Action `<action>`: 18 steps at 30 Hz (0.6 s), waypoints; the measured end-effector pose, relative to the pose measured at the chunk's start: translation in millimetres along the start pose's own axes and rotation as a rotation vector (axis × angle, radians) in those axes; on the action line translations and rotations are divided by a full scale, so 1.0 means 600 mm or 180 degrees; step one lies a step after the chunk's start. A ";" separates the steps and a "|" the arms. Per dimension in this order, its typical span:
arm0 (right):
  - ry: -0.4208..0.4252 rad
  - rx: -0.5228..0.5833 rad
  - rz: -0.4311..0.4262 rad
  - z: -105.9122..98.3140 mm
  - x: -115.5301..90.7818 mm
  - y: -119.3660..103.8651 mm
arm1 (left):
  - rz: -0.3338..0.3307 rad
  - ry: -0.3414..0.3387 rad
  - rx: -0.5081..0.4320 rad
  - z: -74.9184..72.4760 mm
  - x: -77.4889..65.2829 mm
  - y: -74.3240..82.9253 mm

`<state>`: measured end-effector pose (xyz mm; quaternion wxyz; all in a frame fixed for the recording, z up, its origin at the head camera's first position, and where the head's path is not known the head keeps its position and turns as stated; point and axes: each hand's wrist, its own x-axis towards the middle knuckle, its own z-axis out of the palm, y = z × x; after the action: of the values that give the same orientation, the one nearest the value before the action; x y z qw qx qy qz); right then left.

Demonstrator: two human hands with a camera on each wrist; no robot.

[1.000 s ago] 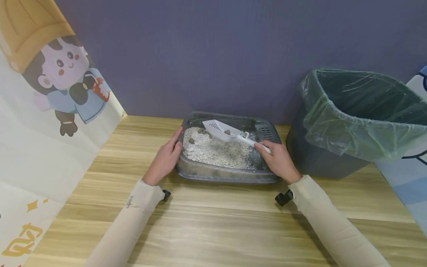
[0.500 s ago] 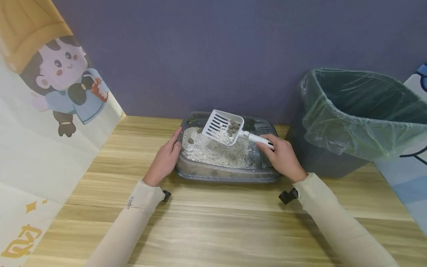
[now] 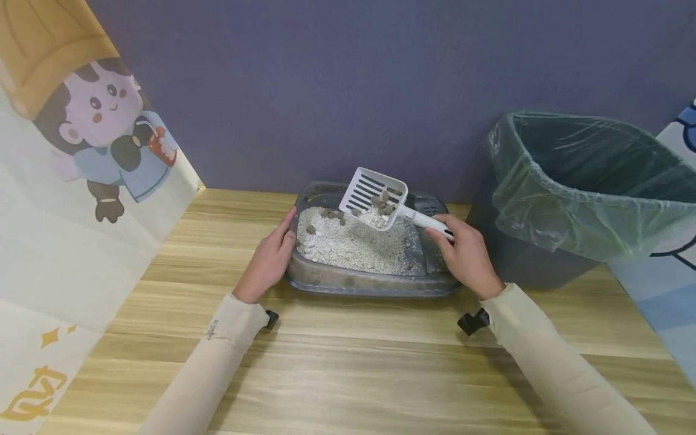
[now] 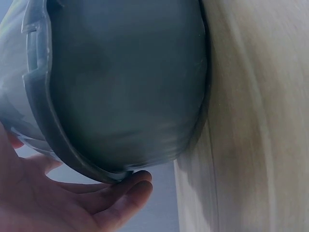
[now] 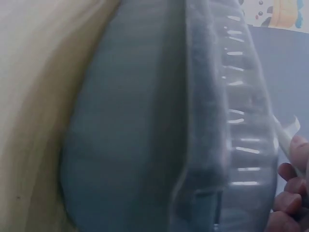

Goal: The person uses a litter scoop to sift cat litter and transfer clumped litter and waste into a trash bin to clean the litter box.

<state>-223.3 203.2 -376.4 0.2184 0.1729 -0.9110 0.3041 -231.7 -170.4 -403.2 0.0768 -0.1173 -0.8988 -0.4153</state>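
Observation:
A grey litter box [image 3: 370, 285] stands against the wall, with pale litter [image 3: 359, 251] and several dark clumps [image 3: 333, 214] in it. My left hand [image 3: 270, 260] grips the box's left end; in the left wrist view, the fingers [image 4: 116, 198] curl under its rim. With my right hand [image 3: 464, 254] I hold a white slotted litter scoop [image 3: 409, 214] by the handle, above the box's back right part. Brown clumps [image 3: 385, 204] and some litter lie in the scoop. In the right wrist view the box's end [image 5: 125, 125] fills most of the picture.
To the right of the box stands a grey trash bin [image 3: 533, 254], its rim covered by a translucent green bag [image 3: 571, 223]. The wooden table [image 3: 348, 362] extends in front. A purple wall [image 3: 348, 90] rises behind the box.
My right hand has turned the scoop so its slotted face shows, and raised it slightly back and to the right. The left hand stays on the box.

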 end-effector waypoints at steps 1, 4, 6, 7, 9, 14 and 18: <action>0.0000 0.0002 0.0004 0.000 -0.001 0.000 | 0.0004 0.0001 0.0004 0.000 0.000 0.000; -0.0070 -0.0007 -0.0011 0.002 -0.003 0.000 | 0.0015 0.0007 0.0008 0.001 0.001 0.000; -0.0087 -0.0011 0.0003 0.001 -0.004 -0.002 | 0.0004 -0.0004 -0.0003 0.002 0.000 0.000; -0.0088 -0.0011 0.0004 0.000 -0.005 -0.004 | -0.0007 -0.0009 -0.0002 0.002 -0.001 0.000; -0.0069 -0.0005 0.0000 -0.005 -0.004 -0.009 | -0.0031 -0.0008 0.0002 0.003 -0.002 -0.001; 0.0034 -0.0005 -0.0019 -0.037 0.003 -0.036 | -0.0096 -0.0014 0.0006 0.002 -0.006 -0.005; 0.0093 -0.0148 0.0003 -0.085 0.014 -0.065 | -0.0099 -0.0017 0.0021 0.001 -0.010 -0.009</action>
<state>-198.3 204.4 -316.7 0.2355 0.1630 -0.9146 0.2855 -227.7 -174.5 -408.9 0.0683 -0.1042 -0.9021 -0.4132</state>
